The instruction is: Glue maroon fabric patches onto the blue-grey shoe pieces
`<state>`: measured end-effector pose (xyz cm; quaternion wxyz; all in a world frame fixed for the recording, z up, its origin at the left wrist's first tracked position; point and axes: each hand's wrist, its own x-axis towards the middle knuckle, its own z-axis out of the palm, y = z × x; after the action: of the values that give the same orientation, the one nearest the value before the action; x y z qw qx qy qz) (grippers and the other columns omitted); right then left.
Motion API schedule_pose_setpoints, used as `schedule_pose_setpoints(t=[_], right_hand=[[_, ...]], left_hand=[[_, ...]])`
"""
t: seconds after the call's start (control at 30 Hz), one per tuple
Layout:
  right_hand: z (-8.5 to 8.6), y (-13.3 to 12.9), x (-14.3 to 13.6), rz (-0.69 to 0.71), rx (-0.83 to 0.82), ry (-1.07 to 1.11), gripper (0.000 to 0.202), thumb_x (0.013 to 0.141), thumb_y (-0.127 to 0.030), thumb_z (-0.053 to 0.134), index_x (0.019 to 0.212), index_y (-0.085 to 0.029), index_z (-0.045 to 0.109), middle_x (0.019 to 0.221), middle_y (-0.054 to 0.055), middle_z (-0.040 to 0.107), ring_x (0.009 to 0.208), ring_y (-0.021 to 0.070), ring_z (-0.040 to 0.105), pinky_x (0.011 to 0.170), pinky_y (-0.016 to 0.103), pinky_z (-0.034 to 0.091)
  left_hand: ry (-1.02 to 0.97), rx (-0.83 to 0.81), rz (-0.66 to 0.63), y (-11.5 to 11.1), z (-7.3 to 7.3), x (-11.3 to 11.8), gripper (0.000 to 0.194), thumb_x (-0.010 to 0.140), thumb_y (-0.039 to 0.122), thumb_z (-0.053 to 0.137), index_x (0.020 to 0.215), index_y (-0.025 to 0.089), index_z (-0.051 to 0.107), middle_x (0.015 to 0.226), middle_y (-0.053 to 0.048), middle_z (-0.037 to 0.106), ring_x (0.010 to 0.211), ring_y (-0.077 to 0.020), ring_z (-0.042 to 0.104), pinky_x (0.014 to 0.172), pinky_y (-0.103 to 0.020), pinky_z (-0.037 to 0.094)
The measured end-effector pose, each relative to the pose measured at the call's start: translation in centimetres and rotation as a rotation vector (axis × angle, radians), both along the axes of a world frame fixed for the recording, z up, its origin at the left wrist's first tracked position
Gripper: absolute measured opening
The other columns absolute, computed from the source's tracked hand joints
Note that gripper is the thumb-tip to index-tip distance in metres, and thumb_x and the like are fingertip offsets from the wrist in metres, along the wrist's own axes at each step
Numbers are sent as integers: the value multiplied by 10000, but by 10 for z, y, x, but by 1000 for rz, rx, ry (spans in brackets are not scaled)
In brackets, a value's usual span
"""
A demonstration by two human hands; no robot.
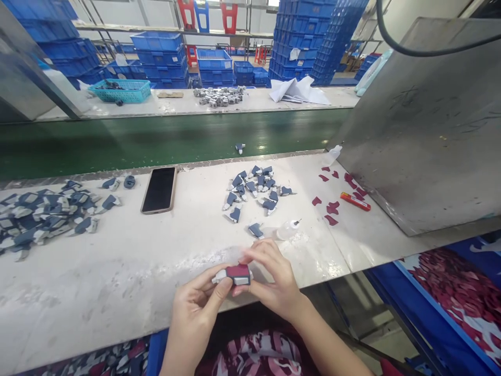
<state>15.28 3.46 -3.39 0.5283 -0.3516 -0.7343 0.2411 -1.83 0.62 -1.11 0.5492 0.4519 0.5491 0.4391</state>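
A small plastic part (238, 271) with a maroon top, dark blue edges and a light grey body is held above the table's front edge. My left hand (195, 310) pinches its left end between thumb and fingers. Around its right end, the thumb and fingers of my right hand (276, 277) are closed. Just beyond my right hand lies a small translucent bottle (287, 230) with a thin dark tip, beside a loose blue-grey part (255, 230). Further back is a cluster of similar blue-grey parts (250, 187).
A large heap of blue-grey parts (43, 214) and a phone (159, 190) are on the left. Maroon pieces (332, 208) and a red tube (355, 201) lie right, near a metal panel (438, 125). A green belt (176, 138) runs behind. A blue bin (430, 308) holds maroon pieces.
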Motion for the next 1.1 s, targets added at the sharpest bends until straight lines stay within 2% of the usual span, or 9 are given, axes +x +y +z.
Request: schedule_pose_setpoints(t=[0.1, 0.3, 0.43, 0.53, 0.63, 0.73, 0.83, 0.97, 1.1], right_hand=[[2, 0, 1, 30, 9, -81, 999, 758, -269, 833, 1548, -256, 222, 1178, 108, 643, 1065, 270, 562, 930, 476, 498], [1, -12, 33, -200, 277, -102, 703, 757, -92, 753, 1393, -281, 522, 1107, 89, 575, 986, 260, 559, 828, 448, 525], [-12, -13, 61, -494, 273, -70, 514, 752, -99, 716, 1203, -345, 692, 1113, 91, 531, 1011, 298, 532, 800, 501, 502], [-22, -9, 71, -560, 121, -173, 317, 791, -196, 724, 1063, -354, 761, 1390, 106, 419, 1253, 418, 413, 871, 621, 469], [-31, -3, 70, -495, -30, -352, 252, 822, -286, 716, 1063, -345, 763, 1587, 72, 220, 1391, 503, 238, 884, 711, 456], [-39, 3, 67, -415, -62, -519, 459, 822, -331, 714, 1277, -327, 650, 1579, 114, 262, 1396, 488, 254, 882, 698, 498], [-45, 6, 69, -427, -4, -554, 644, 805, -294, 706, 1419, -240, 517, 1477, 182, 417, 1351, 459, 357, 879, 639, 543], [-53, 4, 73, -454, 116, -446, 666, 754, -158, 679, 1399, -203, 519, 1333, 197, 556, 1183, 393, 555, 850, 560, 578], [-54, 1, 72, -454, 200, -169, 670, 743, -9, 638, 1346, -283, 530, 995, 97, 690, 895, 274, 651, 697, 420, 602]], left_hand=[[176, 23, 34, 5, -7, -16, 353, 798, 442, 714, 1040, 190, 759, 964, -97, 788, 871, -267, 758, 764, -305, 623], [772, 201, 14, 17, -30, -93, 325, 839, 486, 612, 1040, 272, 750, 1177, -76, 735, 1202, -317, 629, 1012, -464, 513], [1082, 386, -27, 42, -11, -123, 477, 871, 488, 529, 1287, 279, 633, 1436, -105, 558, 1357, -370, 470, 1039, -567, 458], [1146, 500, -125, 93, 25, -101, 533, 920, 443, 480, 1440, 332, 461, 1513, -55, 472, 1387, -330, 432, 1042, -502, 463], [1167, 565, -181, 175, 49, -55, 427, 943, 344, 460, 1346, 247, 558, 1454, -74, 528, 1349, -292, 464, 1102, -454, 394], [1257, 416, -196, 268, 46, -7, 375, 936, 201, 500, 1302, 165, 577, 1335, -110, 610, 1265, -253, 535, 1082, -411, 413], [1294, 312, -71, 337, 27, 25, 374, 931, 328, 592, 1264, 158, 572, 1265, -113, 613, 1126, -253, 609, 954, -484, 505], [1269, 233, 23, 372, 11, 37, 377, 921, 354, 613, 1245, 165, 576, 1248, -104, 608, 1056, -233, 631, 877, -449, 546], [1207, 281, 67, 364, 14, 31, 383, 918, 362, 617, 1247, 170, 575, 1252, -99, 606, 1061, -234, 627, 883, -457, 543]])
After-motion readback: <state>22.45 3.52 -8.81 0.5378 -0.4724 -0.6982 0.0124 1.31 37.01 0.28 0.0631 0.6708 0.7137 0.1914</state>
